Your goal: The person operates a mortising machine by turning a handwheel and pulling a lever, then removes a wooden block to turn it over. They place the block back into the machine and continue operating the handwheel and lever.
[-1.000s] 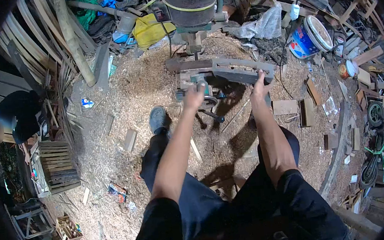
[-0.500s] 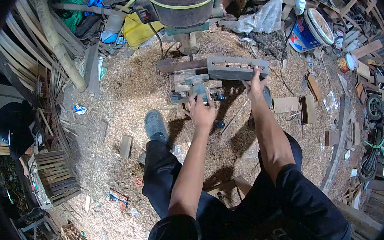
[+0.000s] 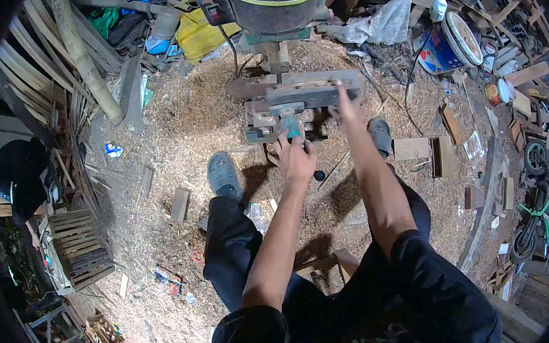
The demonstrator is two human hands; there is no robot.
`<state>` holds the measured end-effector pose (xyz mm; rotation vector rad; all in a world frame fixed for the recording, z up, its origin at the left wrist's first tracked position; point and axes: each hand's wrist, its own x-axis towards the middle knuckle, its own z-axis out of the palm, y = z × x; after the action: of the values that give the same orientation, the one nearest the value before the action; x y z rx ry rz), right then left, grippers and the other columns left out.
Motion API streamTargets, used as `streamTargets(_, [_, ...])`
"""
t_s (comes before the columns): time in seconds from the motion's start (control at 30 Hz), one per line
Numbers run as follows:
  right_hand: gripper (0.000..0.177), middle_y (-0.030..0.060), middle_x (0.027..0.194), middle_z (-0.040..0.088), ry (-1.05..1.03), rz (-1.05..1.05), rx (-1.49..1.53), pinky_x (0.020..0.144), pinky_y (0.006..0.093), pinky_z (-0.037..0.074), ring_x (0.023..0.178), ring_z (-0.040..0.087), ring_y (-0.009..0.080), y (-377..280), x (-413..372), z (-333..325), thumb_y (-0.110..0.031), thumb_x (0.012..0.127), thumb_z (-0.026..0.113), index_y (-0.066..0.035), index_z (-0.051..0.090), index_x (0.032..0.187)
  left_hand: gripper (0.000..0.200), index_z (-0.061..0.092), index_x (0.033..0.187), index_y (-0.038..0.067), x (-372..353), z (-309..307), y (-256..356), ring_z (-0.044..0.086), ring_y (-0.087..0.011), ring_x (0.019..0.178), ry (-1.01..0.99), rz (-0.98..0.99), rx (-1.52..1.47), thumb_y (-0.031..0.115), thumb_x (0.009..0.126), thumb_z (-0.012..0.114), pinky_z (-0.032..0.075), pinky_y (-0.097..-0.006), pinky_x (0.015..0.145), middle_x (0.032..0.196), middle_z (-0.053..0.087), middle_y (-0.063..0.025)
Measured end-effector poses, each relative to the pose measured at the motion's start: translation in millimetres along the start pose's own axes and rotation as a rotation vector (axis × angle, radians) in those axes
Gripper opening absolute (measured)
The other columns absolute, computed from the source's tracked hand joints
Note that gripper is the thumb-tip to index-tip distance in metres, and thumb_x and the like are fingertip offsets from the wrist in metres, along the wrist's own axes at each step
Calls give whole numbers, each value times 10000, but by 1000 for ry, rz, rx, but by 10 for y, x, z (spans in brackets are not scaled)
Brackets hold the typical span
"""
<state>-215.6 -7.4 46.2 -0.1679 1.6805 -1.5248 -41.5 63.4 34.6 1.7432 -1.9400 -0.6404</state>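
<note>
My left hand [image 3: 296, 158] is wrapped round the teal handle [image 3: 293, 128] of the clamp on the machine's table. My right hand [image 3: 347, 103] grips the right end of a grey slotted wooden block [image 3: 310, 95], slightly blurred. The block lies across the machine's table, in front of a dark wooden bar [image 3: 246, 88] and just behind the clamp. Above them stands the machine's big dark round body [image 3: 273, 8] with a yellow band; its lower tip reaches down to the bar.
A person [image 3: 17, 177] is at the far left by a slatted wooden crate [image 3: 80, 248]. Wood shavings cover the floor. A paint bucket [image 3: 437, 51], a black cable [image 3: 409, 88], a small green motorbike [image 3: 539, 210] and wood offcuts [image 3: 411, 148] lie to the right.
The slotted block and my right hand have moved left, bringing the block behind the clamp. My left hand stays at the handle. The view has shifted slightly.
</note>
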Motion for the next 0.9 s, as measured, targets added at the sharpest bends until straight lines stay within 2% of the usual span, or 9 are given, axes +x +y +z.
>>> streamTargets(0.07, [988,178,1433,380,-7,-115,-229,1026,460,383,1254,452,324,544,327,173,-535,775,722,-12,221,1447,245,635,934,31,-24,6,37,393,-350,1221,5,25,-28,236,801,624,281,-665,1000,1288,460,-143])
streamTargets(0.1, [1040,233,1423,395,-93,-193,-213,1083,409,313,1285,431,329,532,169,250,-555,765,716,67,222,1437,239,634,928,29,-22,8,40,386,-351,1223,7,39,-39,231,801,623,278,-662,1003,1285,461,-146])
streamTargets(0.23, [949,240,1348,479,16,-157,-350,1051,402,342,1258,460,327,358,-98,364,-608,761,679,56,381,1370,204,633,904,46,-47,-88,100,392,-355,1218,-16,44,44,217,792,634,245,-689,1001,1300,450,-133])
streamTargets(0.47, [993,235,1309,509,-58,-256,-367,1047,397,344,1238,478,328,384,-123,357,-700,747,640,55,385,1338,174,623,861,106,-69,-142,106,390,-339,1227,-24,17,33,227,752,685,227,-691,1004,1288,461,-95])
streamTargets(0.57, [976,266,1293,522,-43,-246,-585,1057,394,354,1231,496,356,527,111,343,-658,783,631,68,352,1374,180,628,850,138,-42,-144,116,385,-316,1232,-37,-5,-1,264,751,710,212,-660,1024,1270,460,-77])
streamTargets(0.67, [914,273,1321,505,-152,-245,-552,1071,389,342,1267,470,367,575,159,274,-642,846,554,53,341,1399,187,627,852,126,-27,-133,96,392,-318,1225,-16,7,-38,271,763,704,228,-643,1020,1256,472,-83])
streamTargets(0.77, [753,272,1306,514,-162,-287,-449,1061,398,350,1252,483,362,454,-133,144,-549,920,506,43,389,1371,214,629,882,99,-44,-164,129,421,-327,1194,32,22,-64,287,797,686,284,-563,1021,1215,498,-108])
streamTargets(0.87, [606,281,1260,534,-40,-496,-481,1020,415,379,1190,522,355,942,-4,4,-442,976,462,61,434,1314,257,621,961,72,35,38,-121,458,-342,1157,132,51,-266,301,845,643,354,-483,998,1196,508,-146])
streamTargets(0.9, [508,272,1186,562,-126,-373,-298,961,422,406,1100,553,348,747,-384,10,-374,998,444,69,474,1245,267,613,994,63,79,133,-284,459,-352,1156,143,15,-355,295,862,617,371,-476,985,1213,500,-159])
